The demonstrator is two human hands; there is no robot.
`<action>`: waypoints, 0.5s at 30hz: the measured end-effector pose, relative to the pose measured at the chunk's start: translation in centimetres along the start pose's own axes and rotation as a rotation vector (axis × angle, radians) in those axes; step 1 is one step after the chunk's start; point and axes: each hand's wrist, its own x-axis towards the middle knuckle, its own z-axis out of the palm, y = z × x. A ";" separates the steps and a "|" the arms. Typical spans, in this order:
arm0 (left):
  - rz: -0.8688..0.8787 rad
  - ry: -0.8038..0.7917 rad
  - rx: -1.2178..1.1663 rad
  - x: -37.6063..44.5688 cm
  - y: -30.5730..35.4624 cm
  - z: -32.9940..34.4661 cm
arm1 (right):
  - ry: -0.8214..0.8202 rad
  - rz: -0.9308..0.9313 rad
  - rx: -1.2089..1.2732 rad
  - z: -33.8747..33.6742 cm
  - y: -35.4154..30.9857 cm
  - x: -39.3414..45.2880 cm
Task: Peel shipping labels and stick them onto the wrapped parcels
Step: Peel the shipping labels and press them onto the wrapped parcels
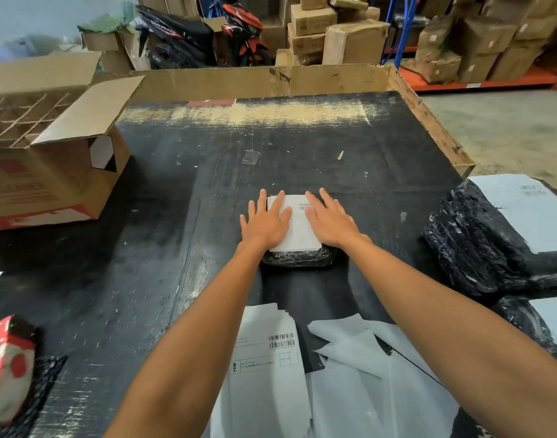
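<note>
A small parcel [297,258] wrapped in black plastic lies in the middle of the black table [163,184]. A white shipping label [299,229] covers its top. My left hand [266,221] lies flat on the label's left side, fingers spread. My right hand [329,218] lies flat on its right side, fingers also spread. Neither hand grips anything. A stack of printed labels [264,358] lies near me, with loose white backing sheets [365,368] beside it.
Two larger black-wrapped parcels [479,248] with white labels sit at the right edge. An open cardboard box [49,159] with dividers stands at the left. A red and white object [8,358] lies at the near left. Stacked cartons and shelving fill the background.
</note>
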 end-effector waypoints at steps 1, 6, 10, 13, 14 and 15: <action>0.003 0.005 -0.083 0.0 0.0 0.1 | -0.007 0.014 0.012 0.1 0.0 0.2; -0.007 0.084 -0.511 -0.7 -1.0 0.6 | 0.127 0.141 0.300 1.5 0.1 -0.3; -0.095 0.077 -0.710 -2.3 -1.0 1.1 | 0.179 0.314 0.297 1.7 0.0 -1.7; -0.086 0.096 -0.692 -3.3 -0.1 1.8 | 0.138 0.413 0.504 1.2 0.8 -2.3; -0.069 0.095 -0.688 -3.7 0.4 2.1 | 0.117 0.423 0.613 0.9 1.2 -2.7; -0.058 0.093 -0.689 -4.1 0.7 2.5 | 0.090 0.429 0.703 0.8 1.8 -2.7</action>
